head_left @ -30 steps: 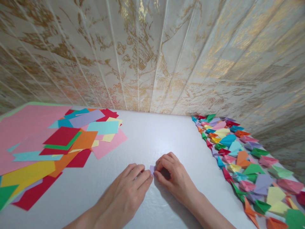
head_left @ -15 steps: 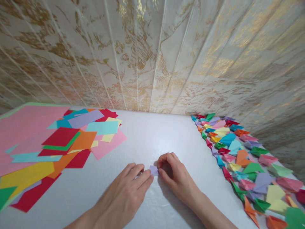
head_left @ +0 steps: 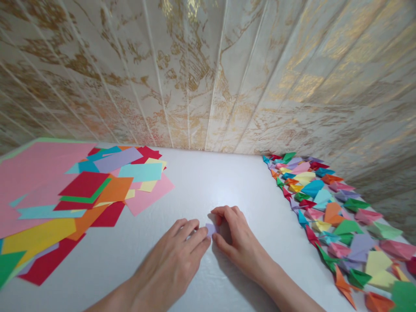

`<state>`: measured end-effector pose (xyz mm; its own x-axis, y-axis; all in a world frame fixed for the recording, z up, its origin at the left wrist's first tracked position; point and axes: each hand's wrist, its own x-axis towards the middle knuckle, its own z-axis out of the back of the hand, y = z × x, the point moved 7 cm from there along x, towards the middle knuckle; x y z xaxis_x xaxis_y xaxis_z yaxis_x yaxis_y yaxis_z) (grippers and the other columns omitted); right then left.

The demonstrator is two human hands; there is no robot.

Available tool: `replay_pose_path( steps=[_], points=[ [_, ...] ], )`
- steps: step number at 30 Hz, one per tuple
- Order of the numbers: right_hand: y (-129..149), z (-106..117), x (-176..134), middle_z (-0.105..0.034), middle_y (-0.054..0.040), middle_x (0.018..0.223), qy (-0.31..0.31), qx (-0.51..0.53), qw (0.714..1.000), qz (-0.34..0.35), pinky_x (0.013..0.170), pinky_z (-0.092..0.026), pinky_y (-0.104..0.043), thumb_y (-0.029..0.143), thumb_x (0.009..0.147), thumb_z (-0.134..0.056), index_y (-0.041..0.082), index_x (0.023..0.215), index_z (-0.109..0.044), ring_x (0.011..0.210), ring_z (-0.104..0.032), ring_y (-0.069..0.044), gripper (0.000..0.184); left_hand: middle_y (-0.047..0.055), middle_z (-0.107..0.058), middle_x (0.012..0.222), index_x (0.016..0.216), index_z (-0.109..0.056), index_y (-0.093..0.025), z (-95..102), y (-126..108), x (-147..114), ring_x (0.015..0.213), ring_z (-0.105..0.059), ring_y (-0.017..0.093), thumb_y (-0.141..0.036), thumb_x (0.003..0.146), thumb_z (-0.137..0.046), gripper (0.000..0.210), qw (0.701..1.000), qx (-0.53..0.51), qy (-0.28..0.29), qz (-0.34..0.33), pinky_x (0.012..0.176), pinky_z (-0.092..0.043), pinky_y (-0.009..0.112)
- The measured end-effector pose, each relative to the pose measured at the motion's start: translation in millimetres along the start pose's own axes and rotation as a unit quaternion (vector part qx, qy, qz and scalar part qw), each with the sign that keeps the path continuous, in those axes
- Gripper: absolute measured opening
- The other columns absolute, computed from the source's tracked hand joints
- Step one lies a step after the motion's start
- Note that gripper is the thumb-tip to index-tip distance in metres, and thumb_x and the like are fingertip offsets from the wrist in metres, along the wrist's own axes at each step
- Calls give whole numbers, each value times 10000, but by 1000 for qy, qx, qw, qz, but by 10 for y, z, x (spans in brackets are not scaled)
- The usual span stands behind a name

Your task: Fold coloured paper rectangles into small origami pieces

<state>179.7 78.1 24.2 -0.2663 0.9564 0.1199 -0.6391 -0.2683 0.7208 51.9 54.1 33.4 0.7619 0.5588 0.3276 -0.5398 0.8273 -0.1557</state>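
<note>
A small piece of purple paper point(head_left: 210, 229) lies on the white table between my hands, its left part hidden. My left hand point(head_left: 177, 255) rests at the paper's left side, fingers bent and closed on it, with the index finger over its edge. On the other side is my right hand point(head_left: 238, 238), its thumb tip by the paper's right edge. The right index finger is stretched out beyond the paper and stands apart from the thumb, with a gap between them. Whether the right thumb touches the paper I cannot tell.
Loose coloured paper pieces point(head_left: 143, 172) overlap on the left over large pink sheets point(head_left: 48, 162). Rows of small folded paper shapes point(head_left: 333, 212) in many colours line the right side. A white table point(head_left: 208, 182) meets a gold-patterned curtain point(head_left: 195, 86) at the back.
The right thumb and index finger have parted from the paper's right edge, where they were closer together. My left hand stays almost in place. The whole view has shifted slightly.
</note>
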Motion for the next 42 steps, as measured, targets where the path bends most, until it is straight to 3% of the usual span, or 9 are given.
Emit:
replay_pose_path(
  steps=[6, 9, 13, 17, 20, 27, 35, 42],
  points=[
    [-116, 68, -14, -587, -62, 1080, 25, 78, 997, 12, 935, -453, -391, -37, 724, -460, 217, 1197, -500, 1033, -538, -210, 539, 71, -604, 1381, 1178, -630, -178, 42, 17, 24, 1325, -471, 254, -48, 911, -452, 347, 999, -30, 20, -17, 1039, -418, 434],
    [-179, 180, -7, -608, -41, 1003, -17, 95, 995, 5, 861, -477, -353, -29, 738, -438, 217, 1085, -550, 951, -576, -191, 440, 72, -621, 1364, 1221, -617, -189, 67, 3, 30, 1298, -516, 233, -68, 912, -465, 365, 999, -18, 36, -15, 1040, -435, 407],
    [-12, 262, -28, -617, -31, 835, -43, 18, 996, 82, 741, -453, -332, -51, 746, -412, 207, 808, -609, 818, -546, -194, 331, 108, -662, 1292, 1220, -636, -167, 31, -71, -12, 1166, -607, 277, -229, 944, -514, 308, 998, 48, 27, 16, 985, -470, 436],
    [175, 195, -75, -674, -49, 899, -25, -36, 989, 140, 756, -458, -353, -83, 762, -428, 219, 902, -696, 850, -539, -213, 428, 161, -699, 1184, 1240, -630, -67, -37, -171, -37, 1114, -613, 311, -345, 956, -530, 410, 992, 119, 12, 28, 942, -488, 442],
    [221, 138, -92, -691, -51, 935, -13, -60, 987, 151, 767, -465, -361, -71, 795, -462, 231, 974, -710, 862, -546, -222, 430, 151, -707, 1158, 1208, -645, -72, -60, -178, -33, 1099, -613, 309, -369, 940, -555, 410, 992, 122, 12, 34, 928, -496, 431],
    [267, 126, -93, -705, -38, 996, 58, -117, 974, 187, 775, -463, -341, -64, 787, -510, 223, 991, -701, 881, -566, -209, 401, 131, -633, 1323, 1293, -556, -113, 39, -97, -44, 1169, -578, 296, -234, 851, -649, 468, 998, 46, 2, 30, 959, -484, 424],
    [360, 37, -211, -691, -77, 1020, 136, -304, 912, 239, 775, -427, -398, 125, 873, -622, 157, 1035, -670, 898, -549, -248, 172, 43, -678, 1137, 1129, -613, -189, 47, 66, 109, 1047, -584, 256, -108, 848, -650, 295, 996, -19, 86, 31, 926, -468, 401],
    [299, 39, -305, -685, -50, 1054, 76, -179, 960, 204, 784, -442, -331, 52, 920, -527, 163, 1089, -646, 889, -537, -200, 235, 33, -657, 981, 1008, -609, -176, 34, 175, 146, 935, -558, 243, -186, 866, -717, 179, 996, -39, 44, -62, 819, -454, 379]
  ],
)
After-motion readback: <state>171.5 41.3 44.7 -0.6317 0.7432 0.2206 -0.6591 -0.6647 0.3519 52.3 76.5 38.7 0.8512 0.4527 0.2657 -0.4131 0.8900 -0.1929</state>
